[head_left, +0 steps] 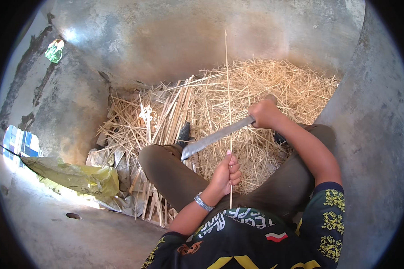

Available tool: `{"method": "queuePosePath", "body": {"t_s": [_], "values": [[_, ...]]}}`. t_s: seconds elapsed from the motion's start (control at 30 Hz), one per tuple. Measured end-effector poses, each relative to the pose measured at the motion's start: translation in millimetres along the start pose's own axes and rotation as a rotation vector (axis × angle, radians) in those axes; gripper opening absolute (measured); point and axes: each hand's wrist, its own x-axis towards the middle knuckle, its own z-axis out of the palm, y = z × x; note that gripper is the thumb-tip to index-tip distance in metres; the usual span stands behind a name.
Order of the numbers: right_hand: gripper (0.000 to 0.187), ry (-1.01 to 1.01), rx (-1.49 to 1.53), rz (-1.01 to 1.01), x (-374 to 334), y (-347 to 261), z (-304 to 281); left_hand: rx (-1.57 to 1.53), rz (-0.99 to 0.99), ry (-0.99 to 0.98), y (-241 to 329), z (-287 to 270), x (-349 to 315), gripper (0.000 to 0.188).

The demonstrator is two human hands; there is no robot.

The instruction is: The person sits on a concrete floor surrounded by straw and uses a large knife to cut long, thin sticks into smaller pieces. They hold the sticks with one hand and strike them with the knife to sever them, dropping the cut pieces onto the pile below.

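Note:
My left hand (225,172) is closed around a long, thin split stick (228,89), which looks like bamboo. The stick stands out away from my body, its lower end near my shirt. In my right hand (264,113) is the wooden handle of a machete (217,137). Its long, broad blade points left and slightly toward me, crossing the stick just beyond my left hand. Whether the edge touches the stick I cannot tell. The blade's tip is above my left knee.
Pale shavings (274,89) heap between my legs and against the far wall (175,40). Many split strips (175,107) lie at the left, beside my left shoe (184,132). A yellowish plastic sheet (76,175) hangs near the left opening. Concrete walls stand close on both sides.

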Motion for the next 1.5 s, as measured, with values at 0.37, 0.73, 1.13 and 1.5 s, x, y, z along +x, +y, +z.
{"method": "queuePosePath", "body": {"t_s": [0.37, 0.73, 1.13, 1.5], "values": [[0.025, -0.305, 0.261, 0.808, 2.7, 57.5, -24.2, 0.056, -0.087, -0.039, -4.0, 9.1, -3.3, 0.044], [0.017, -0.224, 0.139, 0.513, 12.5, 49.4, -40.6, 0.021, -0.146, -0.148, -2.5, 7.4, -7.8, 0.046], [0.017, 0.212, 0.035, 0.252, 6.5, 41.9, -37.2, 0.019, -0.027, -0.206, 9.7, 11.1, -13.5, 0.046], [0.029, 0.179, 0.382, 1.157, -13.1, 116.2, -49.0, 0.128, -0.127, -0.169, -5.5, 23.8, -12.3, 0.045]]}}
